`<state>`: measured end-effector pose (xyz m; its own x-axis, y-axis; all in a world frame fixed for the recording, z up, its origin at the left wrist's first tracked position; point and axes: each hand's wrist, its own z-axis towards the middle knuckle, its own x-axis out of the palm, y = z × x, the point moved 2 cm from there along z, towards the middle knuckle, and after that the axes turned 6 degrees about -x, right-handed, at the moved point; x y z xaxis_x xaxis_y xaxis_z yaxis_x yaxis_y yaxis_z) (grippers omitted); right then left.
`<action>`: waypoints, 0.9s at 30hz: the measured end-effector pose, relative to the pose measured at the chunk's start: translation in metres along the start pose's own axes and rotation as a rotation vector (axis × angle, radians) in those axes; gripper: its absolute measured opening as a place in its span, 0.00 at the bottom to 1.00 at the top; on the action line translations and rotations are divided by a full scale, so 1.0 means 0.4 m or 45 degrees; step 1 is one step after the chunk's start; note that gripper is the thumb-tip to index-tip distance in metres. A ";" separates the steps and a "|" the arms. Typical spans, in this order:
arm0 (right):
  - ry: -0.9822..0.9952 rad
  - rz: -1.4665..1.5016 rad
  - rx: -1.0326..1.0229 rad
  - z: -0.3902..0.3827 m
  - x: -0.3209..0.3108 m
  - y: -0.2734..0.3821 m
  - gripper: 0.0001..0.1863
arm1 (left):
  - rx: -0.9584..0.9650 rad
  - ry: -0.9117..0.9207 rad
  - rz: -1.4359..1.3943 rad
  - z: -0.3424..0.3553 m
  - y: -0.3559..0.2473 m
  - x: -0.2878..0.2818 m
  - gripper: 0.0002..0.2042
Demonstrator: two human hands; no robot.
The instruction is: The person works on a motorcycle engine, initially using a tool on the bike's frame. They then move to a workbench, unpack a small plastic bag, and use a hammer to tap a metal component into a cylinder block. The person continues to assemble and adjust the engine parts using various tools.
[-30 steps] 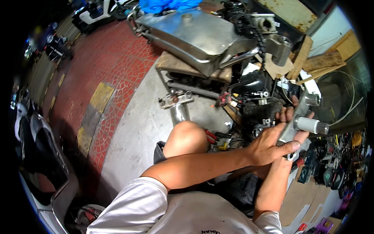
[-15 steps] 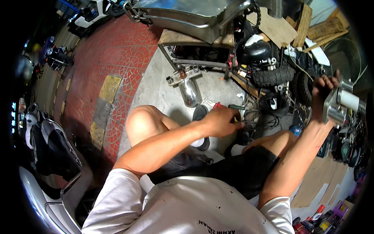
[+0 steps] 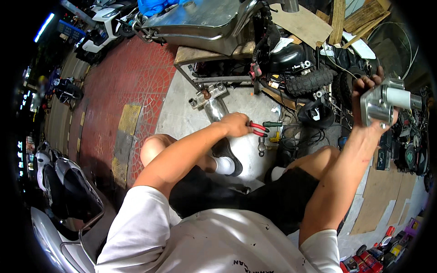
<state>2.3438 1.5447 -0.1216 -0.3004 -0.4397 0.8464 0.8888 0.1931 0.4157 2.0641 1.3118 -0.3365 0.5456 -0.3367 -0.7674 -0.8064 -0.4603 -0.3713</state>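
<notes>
My right hand (image 3: 367,88) holds up a silver metal flanged part (image 3: 378,107) at the right, with a pale tube and a round stub on it. The fingers stick out past its plate. My left hand (image 3: 235,124) is low over the floor, covering the front of a pair of red-handled pliers (image 3: 259,129); whether it grips them I cannot tell. Just beyond that hand lies a shiny metal cylinder (image 3: 215,109) with a flanged plate (image 3: 208,97). A green-handled screwdriver (image 3: 273,124) and a hammer (image 3: 261,148) lie right of the hand.
A low bench (image 3: 193,57) carries a large metal case (image 3: 200,32) ahead. To its right are a knobby tyre (image 3: 311,82), wood pieces (image 3: 364,16) and loose cables (image 3: 302,139). A parked scooter (image 3: 68,191) stands at my left, beside red paving (image 3: 109,86).
My left hand has moved left, uncovering the pliers' handles and the hammer. My right hand still holds the metal part, and the view has shifted slightly.
</notes>
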 end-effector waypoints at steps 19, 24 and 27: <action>-0.079 -0.521 -0.034 0.004 -0.121 0.164 0.36 | -1.597 -0.511 -1.998 0.184 0.755 0.094 0.35; -0.062 -0.697 0.052 0.009 -0.099 0.130 0.36 | -1.404 -0.465 -2.229 0.220 0.821 0.143 0.45; -0.143 -0.720 0.054 0.020 -0.090 0.092 0.39 | -1.398 -0.396 -2.130 0.234 0.836 0.132 0.36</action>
<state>2.3848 1.5747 -0.1341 -0.7614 -0.3897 0.5181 0.5656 -0.0085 0.8247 1.8019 1.2170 -0.5499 0.3145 0.9347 -0.1656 0.8665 -0.3539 -0.3521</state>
